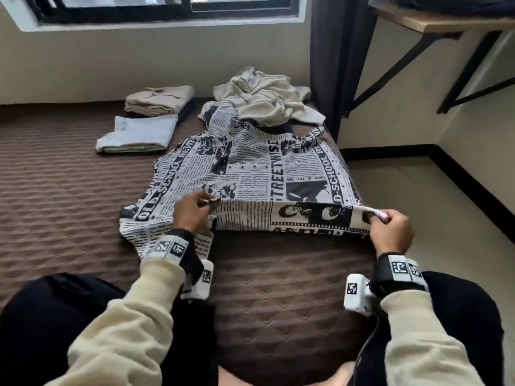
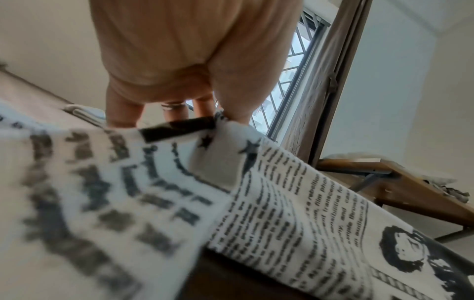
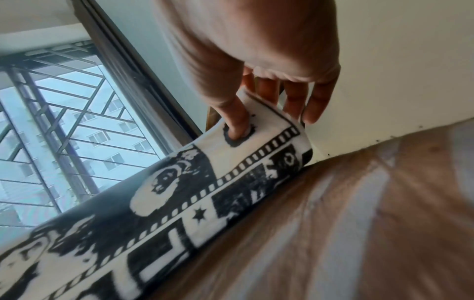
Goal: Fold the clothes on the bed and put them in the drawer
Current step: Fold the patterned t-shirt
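- A newspaper-print garment is spread on the brown quilted bed, with its near portion lifted off the mattress and drawn into a fold between both hands.
- The left hand is closed on the fold's left part; in the left wrist view the cloth is seen pinched between the thumb and the fingers.
- The right hand is closed on the fold's right end, near the right edge of the bed; in the right wrist view the thumb is pressed into the print while the fingers are curled behind the cloth.
- A loose flap of the garment is left hanging to the left, under the left wrist.
- A crumpled pile of cream clothes is seen at the far end of the bed, lying on the far edge of the printed garment.
- 2 folded items are placed to the far left: a beige one near the wall and a light blue one just in front of it.
- A window is seen above the wall, and a dark curtain hangs beside it.
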`<state>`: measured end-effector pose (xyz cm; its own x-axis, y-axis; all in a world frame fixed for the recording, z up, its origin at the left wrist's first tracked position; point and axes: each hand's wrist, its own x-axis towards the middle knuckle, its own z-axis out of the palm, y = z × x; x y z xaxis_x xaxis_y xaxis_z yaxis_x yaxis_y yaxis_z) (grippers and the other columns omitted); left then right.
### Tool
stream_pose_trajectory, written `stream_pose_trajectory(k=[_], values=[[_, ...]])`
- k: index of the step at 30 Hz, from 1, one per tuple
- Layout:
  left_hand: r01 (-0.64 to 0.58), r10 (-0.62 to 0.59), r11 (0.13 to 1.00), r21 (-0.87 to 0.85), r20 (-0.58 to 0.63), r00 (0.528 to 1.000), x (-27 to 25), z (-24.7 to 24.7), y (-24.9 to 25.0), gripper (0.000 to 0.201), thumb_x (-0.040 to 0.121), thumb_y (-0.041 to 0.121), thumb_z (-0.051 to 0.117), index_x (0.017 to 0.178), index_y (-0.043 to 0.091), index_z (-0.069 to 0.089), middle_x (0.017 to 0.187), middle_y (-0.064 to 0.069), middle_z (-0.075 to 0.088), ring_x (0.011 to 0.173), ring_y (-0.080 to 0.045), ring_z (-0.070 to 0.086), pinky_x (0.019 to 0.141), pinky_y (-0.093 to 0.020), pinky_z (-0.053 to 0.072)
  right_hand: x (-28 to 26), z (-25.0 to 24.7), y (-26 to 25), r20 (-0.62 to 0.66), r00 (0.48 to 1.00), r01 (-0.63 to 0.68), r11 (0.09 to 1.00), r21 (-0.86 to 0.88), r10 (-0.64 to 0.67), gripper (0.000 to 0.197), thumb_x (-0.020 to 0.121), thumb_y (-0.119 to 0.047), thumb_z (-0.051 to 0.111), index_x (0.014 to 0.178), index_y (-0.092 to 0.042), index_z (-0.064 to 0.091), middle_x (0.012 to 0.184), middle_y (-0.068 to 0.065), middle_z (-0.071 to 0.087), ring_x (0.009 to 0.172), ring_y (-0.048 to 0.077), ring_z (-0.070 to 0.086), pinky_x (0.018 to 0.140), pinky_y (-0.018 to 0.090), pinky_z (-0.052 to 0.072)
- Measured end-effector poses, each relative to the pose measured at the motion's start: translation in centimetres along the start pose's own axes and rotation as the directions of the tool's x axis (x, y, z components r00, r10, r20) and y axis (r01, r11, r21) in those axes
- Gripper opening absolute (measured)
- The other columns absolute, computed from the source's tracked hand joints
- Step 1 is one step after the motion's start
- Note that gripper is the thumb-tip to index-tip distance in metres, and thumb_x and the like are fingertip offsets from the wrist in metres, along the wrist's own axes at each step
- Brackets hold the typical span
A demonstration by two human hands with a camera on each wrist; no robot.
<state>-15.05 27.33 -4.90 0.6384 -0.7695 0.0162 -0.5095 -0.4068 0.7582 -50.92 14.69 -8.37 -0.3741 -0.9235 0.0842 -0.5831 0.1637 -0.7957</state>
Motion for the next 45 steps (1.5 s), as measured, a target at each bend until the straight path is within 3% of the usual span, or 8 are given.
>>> stream_pose_trajectory(k=[7,12,20,27,30,33,40,45], values=[[-0.007,0.01,1.0,-0.023,0.119,0.993,7.2,-0.2,1.3,0.015,0.078,0.009,0.078,0.088,0.015,0.068,0.084,-0.008,0.066,0.039,-0.002,0.052,0.033,-0.013,0.038,6.1,2.6,-1.8,0.056,0.99,0.125,0.988,0.086,-0.13,0.018,0.084,-0.011,0.071,0.1,-0.002,0.071,0.097,0.019,0.071,0.091,0.031,0.064,0.081,0.032,0.045],[0.041,-0.051,0.998,0.049,0.233,0.971,12.6,0.6,1.8,0.01,0.081,0.017,0.077,0.081,0.018,0.067,0.083,-0.007,0.069,0.059,-0.011,0.057,0.057,-0.022,0.044,10.1,5.5,-4.2,0.169,0.969,0.18,0.983,0.032,-0.183,0.016,0.086,-0.014,0.07,0.096,0.0,0.07,0.081,0.009,0.062,0.081,0.02,0.056,0.072,0.024,0.036],[0.12,-0.14,0.989,0.088,0.284,0.949,18.4,2.9,1.6,0.011,0.084,0.015,0.073,0.076,0.012,0.065,0.074,-0.006,0.065,0.037,-0.004,0.052,0.036,-0.017,0.041,15.5,10.3,-5.5,0.373,0.92,0.149,0.987,-0.056,-0.117,0.012,0.091,-0.022,0.065,0.089,-0.012,0.069,0.081,0.011,0.064,0.079,0.023,0.057,0.064,0.026,0.04],[0.145,-0.159,0.987,0.073,0.242,0.957,18.6,3.9,-0.1,0.033,0.094,0.038,0.057,0.096,0.008,0.07,0.085,-0.007,0.067,0.079,-0.022,0.06,0.081,-0.042,0.05,14.5,9.8,-4.3,0.319,0.948,0.06,0.985,-0.161,-0.006,0.017,0.088,-0.028,0.065,0.096,-0.012,0.064,0.105,0.015,0.067,0.106,0.034,0.057,0.093,0.042,0.045],[0.135,-0.14,0.989,0.052,0.108,0.984,16.5,3.5,0.1,0.04,0.096,0.043,0.051,0.093,0.006,0.066,0.084,-0.006,0.063,0.079,-0.022,0.056,0.064,-0.033,0.045,10.5,7.6,-5.8,0.272,0.952,0.229,0.916,-0.329,-0.141,0.023,0.092,-0.024,0.058,0.113,-0.015,0.06,0.117,0.012,0.057,0.116,0.032,0.046,0.1,0.048,0.04],[0.059,-0.063,0.996,0.072,0.056,0.996,13.8,2.2,-0.6,0.026,0.096,0.034,0.056,0.103,0.011,0.064,0.096,-0.001,0.061,0.09,-0.019,0.056,0.072,-0.03,0.042,5.4,6.7,-7.6,0.412,0.861,0.422,0.87,-0.253,-0.298,0.015,0.094,-0.023,0.057,0.106,-0.017,0.065,0.111,0.006,0.058,0.113,0.028,0.048,0.1,0.047,0.038],[0.089,-0.091,0.995,0.041,0.062,0.994,11.5,-4.8,-7.2,0.002,0.086,0.012,0.071,0.088,0.013,0.07,0.09,-0.01,0.07,0.086,-0.025,0.064,0.087,-0.04,0.05,-4.2,9.0,-13.7,0.764,0.46,0.627,0.775,0.082,-0.453,0.024,0.093,-0.016,0.062,0.116,-0.009,0.063,0.104,0.007,0.068,0.088,0.014,0.061,0.08,0.022,0.053],[0.169,-0.206,0.966,0.197,0.186,0.961,9.8,-9.2,-11.3,0.02,0.089,0.0,0.061,0.103,0.012,0.069,0.081,-0.008,0.065,0.069,-0.018,0.058,0.056,-0.013,0.042,-11.2,13.9,-16.9,0.932,0.232,0.416,0.894,0.165,-0.28,0.047,0.088,-0.009,0.069,0.128,-0.015,0.047,0.084,0.006,0.065,0.07,0.02,0.065,0.068,0.034,0.059]])
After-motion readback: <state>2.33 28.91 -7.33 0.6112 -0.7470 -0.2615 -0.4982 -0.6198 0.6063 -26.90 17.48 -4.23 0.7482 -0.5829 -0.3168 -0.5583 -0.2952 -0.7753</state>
